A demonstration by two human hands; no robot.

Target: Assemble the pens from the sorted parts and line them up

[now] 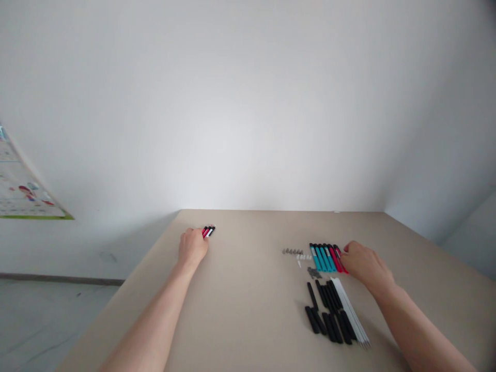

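My left hand [192, 248] is at the far left of the table, fingers curled in at a small row of assembled pens [209, 231] in red, white and black. It seems to grip the nearest one, though the hand covers part of it. On the right, my right hand [366, 266] is closed with its fingertips at the outermost red pen barrel [343, 262]. Several teal pen barrels [322, 258] with black ends lie beside the red ones in one row. Small metal springs or tips [292, 251] and clear white plastic pieces [304, 257] sit left of the barrels.
Below the barrels are small dark grey parts [314, 273], several black caps or tubes [329, 294] in two rows, and a bundle of white refills [351, 312]. The beige table [244, 289] meets a white wall [248, 113] behind. A poster [27, 186] hangs at left.
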